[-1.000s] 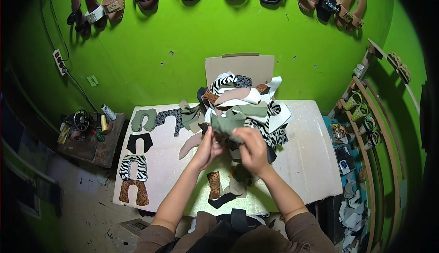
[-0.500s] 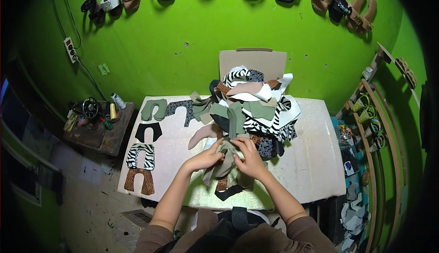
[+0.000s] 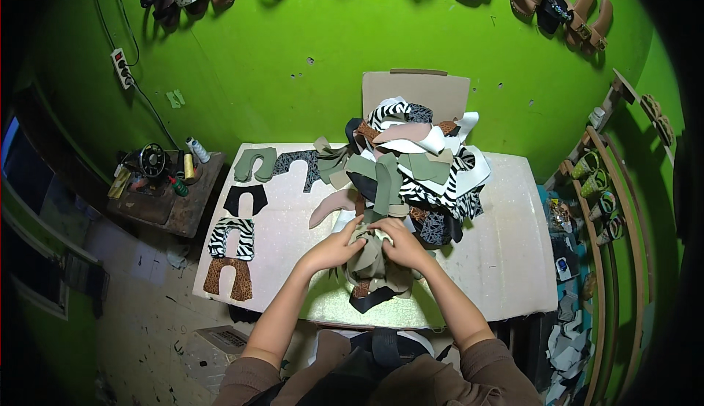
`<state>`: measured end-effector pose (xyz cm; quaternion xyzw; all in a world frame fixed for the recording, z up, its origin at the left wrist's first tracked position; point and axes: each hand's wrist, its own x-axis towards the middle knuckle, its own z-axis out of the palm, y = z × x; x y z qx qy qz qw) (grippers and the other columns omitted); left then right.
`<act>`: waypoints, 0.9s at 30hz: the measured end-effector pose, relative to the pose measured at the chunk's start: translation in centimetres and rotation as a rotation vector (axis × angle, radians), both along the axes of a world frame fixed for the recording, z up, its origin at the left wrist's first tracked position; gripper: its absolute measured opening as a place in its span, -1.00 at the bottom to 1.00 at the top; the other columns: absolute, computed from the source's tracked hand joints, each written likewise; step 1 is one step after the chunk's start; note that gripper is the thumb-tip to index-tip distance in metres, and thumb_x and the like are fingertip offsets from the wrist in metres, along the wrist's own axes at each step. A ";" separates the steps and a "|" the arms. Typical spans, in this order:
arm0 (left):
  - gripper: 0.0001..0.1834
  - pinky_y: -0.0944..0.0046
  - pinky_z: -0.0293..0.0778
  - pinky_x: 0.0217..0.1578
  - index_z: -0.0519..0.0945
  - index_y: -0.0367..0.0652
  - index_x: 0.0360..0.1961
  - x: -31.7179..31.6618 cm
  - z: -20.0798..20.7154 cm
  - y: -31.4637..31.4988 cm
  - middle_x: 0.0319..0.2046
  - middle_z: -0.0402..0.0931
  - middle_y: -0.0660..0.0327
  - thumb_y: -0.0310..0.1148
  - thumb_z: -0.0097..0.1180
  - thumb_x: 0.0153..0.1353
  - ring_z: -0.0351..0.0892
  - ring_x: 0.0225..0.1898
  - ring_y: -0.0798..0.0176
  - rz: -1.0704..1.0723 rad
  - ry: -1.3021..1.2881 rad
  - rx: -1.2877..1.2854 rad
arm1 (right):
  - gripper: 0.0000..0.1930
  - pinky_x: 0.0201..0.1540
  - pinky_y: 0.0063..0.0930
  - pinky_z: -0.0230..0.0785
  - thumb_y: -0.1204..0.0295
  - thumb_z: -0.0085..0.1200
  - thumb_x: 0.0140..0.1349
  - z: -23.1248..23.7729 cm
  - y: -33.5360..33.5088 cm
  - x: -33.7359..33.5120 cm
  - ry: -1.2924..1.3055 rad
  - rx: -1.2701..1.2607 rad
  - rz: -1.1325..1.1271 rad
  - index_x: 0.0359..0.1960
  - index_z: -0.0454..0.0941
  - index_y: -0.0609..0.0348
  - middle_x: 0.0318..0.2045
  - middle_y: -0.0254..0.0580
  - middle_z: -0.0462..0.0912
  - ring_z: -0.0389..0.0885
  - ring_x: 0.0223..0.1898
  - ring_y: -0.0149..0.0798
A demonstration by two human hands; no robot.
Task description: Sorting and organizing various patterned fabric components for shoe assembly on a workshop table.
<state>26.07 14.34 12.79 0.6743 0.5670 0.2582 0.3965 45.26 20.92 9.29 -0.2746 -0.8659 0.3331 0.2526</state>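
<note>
My left hand point(image 3: 334, 250) and my right hand point(image 3: 402, 246) meet at the front of a heap of cut material pieces point(image 3: 422, 165). Between their fingers they pinch olive-beige cut pieces point(image 3: 369, 261), which bunch up and hang toward me. Exact outlines are hidden by folds and fingers. Just beyond my fingertips lies a long green piece point(image 3: 384, 186). A black piece point(image 3: 372, 301) and a small leopard-print piece point(image 3: 361, 289) lie below my hands. The heap also has zebra, white and dusty-pink pieces.
Along the table's left lie U-shaped pieces: green point(image 3: 254, 164), grey-black patterned point(image 3: 297, 165), black point(image 3: 246, 200), zebra-print point(image 3: 232, 239) and leopard-print point(image 3: 228, 279). A sewing machine point(image 3: 152, 162) stands on a side table. A cardboard panel point(image 3: 416, 87) rises behind the heap; sandals rest on a right-hand rack point(image 3: 614, 259).
The whole view has shifted slightly. My hands have drawn together on the olive-beige pieces, which have changed shape between my fingers. The laid-out pieces at left stay in place.
</note>
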 end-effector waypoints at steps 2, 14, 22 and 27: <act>-0.37 0.14 0.37 -0.10 0.12 -0.22 0.21 -0.1 0.7 0.0 -0.21 0.46 -0.28 -0.12 -0.05 0.20 0.50 -0.15 -0.15 0.001 0.154 -0.062 | -0.63 0.09 -0.27 0.19 0.56 -0.07 -0.01 0.4 0.2 0.3 0.006 0.072 -0.068 -0.09 0.43 0.11 -0.11 -0.10 0.43 0.32 0.03 -0.03; -0.42 0.17 0.40 -0.17 0.22 -0.14 0.16 -0.5 1.3 0.1 -0.20 0.49 -0.14 -0.15 0.02 0.16 0.52 -0.18 -0.05 -0.091 0.129 -0.016 | -0.52 0.15 -0.28 0.12 0.41 0.06 0.00 1.1 -0.7 -0.5 0.083 -0.038 -0.045 0.03 0.34 0.10 0.00 -0.05 0.32 0.26 0.08 0.00; -0.36 0.25 0.30 0.00 0.20 -0.09 0.20 -1.1 1.0 0.3 0.02 0.37 0.02 -0.20 0.13 0.11 0.40 0.00 0.14 -0.270 -0.015 0.021 | -0.69 -0.06 -0.36 0.31 0.45 0.06 -0.03 1.6 1.6 -0.4 -0.081 -0.187 0.050 -0.19 0.45 0.23 -0.18 -0.08 0.48 0.47 -0.15 -0.12; -0.45 0.21 0.30 0.01 0.25 -0.08 0.16 -1.9 -0.7 0.5 0.02 0.39 -0.03 -0.25 0.07 0.14 0.40 0.04 0.02 -0.172 -0.053 0.115 | -0.59 -0.06 -0.37 0.32 0.36 0.13 -0.02 2.0 1.5 -0.9 -0.042 -0.164 0.136 -0.09 0.43 0.19 -0.18 -0.07 0.47 0.48 -0.14 -0.13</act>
